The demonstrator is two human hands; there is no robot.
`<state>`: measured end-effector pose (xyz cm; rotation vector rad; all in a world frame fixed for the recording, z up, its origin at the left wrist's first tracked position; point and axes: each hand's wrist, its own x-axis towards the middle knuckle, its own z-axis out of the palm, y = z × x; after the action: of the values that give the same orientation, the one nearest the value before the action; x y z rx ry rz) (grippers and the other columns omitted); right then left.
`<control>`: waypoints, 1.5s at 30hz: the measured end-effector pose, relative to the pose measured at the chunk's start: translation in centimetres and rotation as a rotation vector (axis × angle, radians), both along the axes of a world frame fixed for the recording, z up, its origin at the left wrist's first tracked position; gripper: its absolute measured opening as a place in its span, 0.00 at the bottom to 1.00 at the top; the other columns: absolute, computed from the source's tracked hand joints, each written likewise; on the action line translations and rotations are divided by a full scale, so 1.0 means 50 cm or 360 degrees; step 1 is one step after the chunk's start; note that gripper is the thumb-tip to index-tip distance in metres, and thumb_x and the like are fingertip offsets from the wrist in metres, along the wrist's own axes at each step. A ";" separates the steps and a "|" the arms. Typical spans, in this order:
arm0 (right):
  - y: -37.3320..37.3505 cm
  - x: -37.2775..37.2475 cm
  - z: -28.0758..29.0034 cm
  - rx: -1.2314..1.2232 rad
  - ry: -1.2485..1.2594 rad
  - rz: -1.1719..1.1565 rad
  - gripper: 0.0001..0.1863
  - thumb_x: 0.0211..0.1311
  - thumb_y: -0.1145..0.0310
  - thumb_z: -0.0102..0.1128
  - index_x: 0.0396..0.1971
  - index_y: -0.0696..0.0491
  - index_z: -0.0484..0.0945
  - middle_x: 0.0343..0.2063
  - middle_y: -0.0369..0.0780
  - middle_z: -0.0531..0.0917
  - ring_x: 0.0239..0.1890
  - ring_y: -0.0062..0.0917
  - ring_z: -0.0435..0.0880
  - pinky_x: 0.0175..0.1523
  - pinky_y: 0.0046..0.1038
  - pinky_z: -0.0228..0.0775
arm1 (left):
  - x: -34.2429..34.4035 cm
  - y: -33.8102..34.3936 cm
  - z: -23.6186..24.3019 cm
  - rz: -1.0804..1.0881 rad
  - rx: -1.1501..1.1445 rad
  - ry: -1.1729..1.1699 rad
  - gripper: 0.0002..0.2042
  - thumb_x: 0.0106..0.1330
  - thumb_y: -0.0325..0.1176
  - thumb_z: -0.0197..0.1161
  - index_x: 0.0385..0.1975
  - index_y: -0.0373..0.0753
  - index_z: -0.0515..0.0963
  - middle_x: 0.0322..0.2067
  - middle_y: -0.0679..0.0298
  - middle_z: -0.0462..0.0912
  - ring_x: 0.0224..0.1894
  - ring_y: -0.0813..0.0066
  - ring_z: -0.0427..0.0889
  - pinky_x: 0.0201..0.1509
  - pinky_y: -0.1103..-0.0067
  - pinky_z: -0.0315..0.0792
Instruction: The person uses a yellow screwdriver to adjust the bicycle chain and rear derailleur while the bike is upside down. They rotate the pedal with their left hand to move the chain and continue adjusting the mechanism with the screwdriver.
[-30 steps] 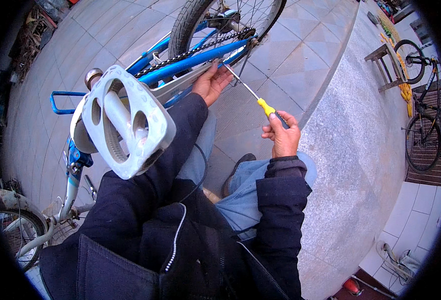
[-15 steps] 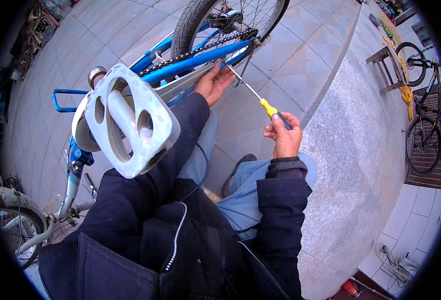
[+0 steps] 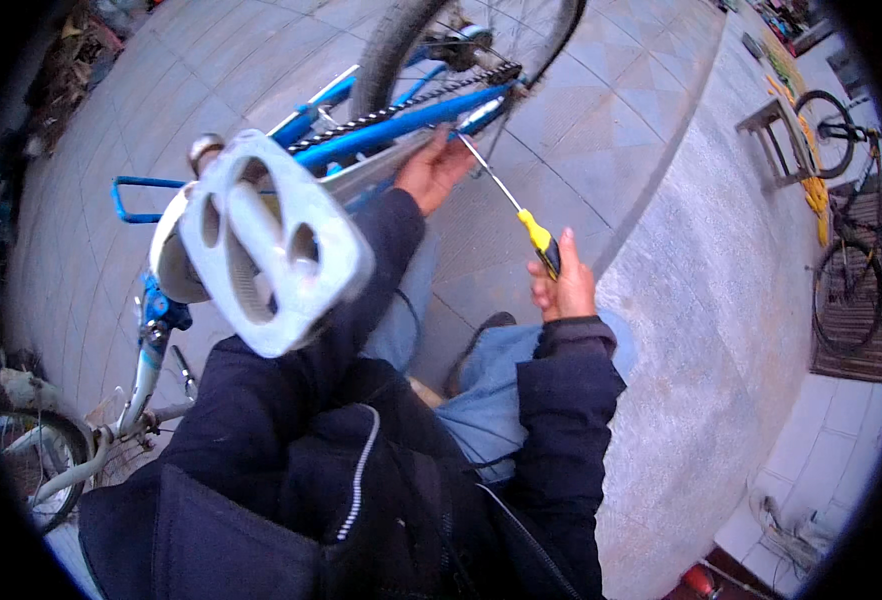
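A blue bicycle lies upside down before me, its rear wheel (image 3: pixel 381 70) at the top and a large grey pedal (image 3: pixel 251 270) close to my view. My right hand (image 3: pixel 569 288) grips the yellow-and-black handle of a screwdriver (image 3: pixel 536 232), thumb pointing up along it. The shaft slants up and left, its tip beside the blue frame tube (image 3: pixel 401 122) near the rear axle. At that tip my left hand (image 3: pixel 434 172) is closed around the end of the pale chain guard (image 3: pixel 361 175), below the black chain (image 3: pixel 416 92). What the tip touches is too small to tell.
The front wheel (image 3: pixel 46 460) and white fork are at the lower left. A paved floor with a raised concrete strip (image 3: pixel 691 330) runs along the right. Beyond stand a wooden stool (image 3: pixel 779 140) and another bicycle (image 3: pixel 846 240). A red object (image 3: pixel 699 580) lies bottom right.
My right hand has shifted its hold on the screwdriver: the thumb, earlier pressed on the handle, now extends upward. The handle has dipped slightly. My left hand stays by the chain guard.
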<state>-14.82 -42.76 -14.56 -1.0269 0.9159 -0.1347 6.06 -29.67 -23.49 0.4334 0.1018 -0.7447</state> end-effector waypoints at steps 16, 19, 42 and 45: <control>0.008 0.006 -0.004 -0.0016 -0.0249 -0.0139 0.14 0.60 0.59 0.55 0.33 0.56 0.71 0.19 0.36 0.72 0.12 0.13 0.65 0.13 0.14 0.54 | 0.010 -0.006 -0.017 0.0028 -0.0105 -0.0059 0.13 0.64 0.35 0.56 0.45 0.38 0.71 0.41 0.56 0.77 0.48 0.57 0.76 0.53 0.65 0.73; 0.004 -0.004 0.001 -0.0040 -0.0125 -0.0127 0.13 0.59 0.61 0.56 0.34 0.56 0.71 0.19 0.37 0.73 0.13 0.14 0.66 0.13 0.14 0.55 | -0.004 -0.004 0.000 0.0049 -0.0058 -0.0020 0.13 0.63 0.36 0.57 0.45 0.39 0.71 0.41 0.56 0.77 0.49 0.57 0.75 0.53 0.64 0.71; 0.006 0.006 -0.018 -0.0332 -0.0132 -0.0142 0.15 0.55 0.64 0.61 0.36 0.57 0.71 0.19 0.36 0.74 0.13 0.14 0.68 0.14 0.15 0.56 | -0.005 0.000 0.021 0.0035 0.0029 0.0014 0.14 0.61 0.38 0.60 0.44 0.40 0.72 0.42 0.56 0.78 0.50 0.60 0.75 0.55 0.64 0.69; 0.016 0.008 -0.023 -0.0486 -0.0218 -0.0211 0.17 0.54 0.66 0.62 0.39 0.58 0.68 0.22 0.38 0.75 0.14 0.15 0.69 0.15 0.16 0.60 | -0.002 0.002 0.017 0.0040 0.0021 -0.0005 0.14 0.60 0.38 0.61 0.44 0.41 0.73 0.42 0.57 0.78 0.50 0.60 0.75 0.55 0.64 0.69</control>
<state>-14.41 -41.98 -15.71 -1.2217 0.8535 -0.4621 5.94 -29.57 -22.66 0.4448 0.1092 -0.7188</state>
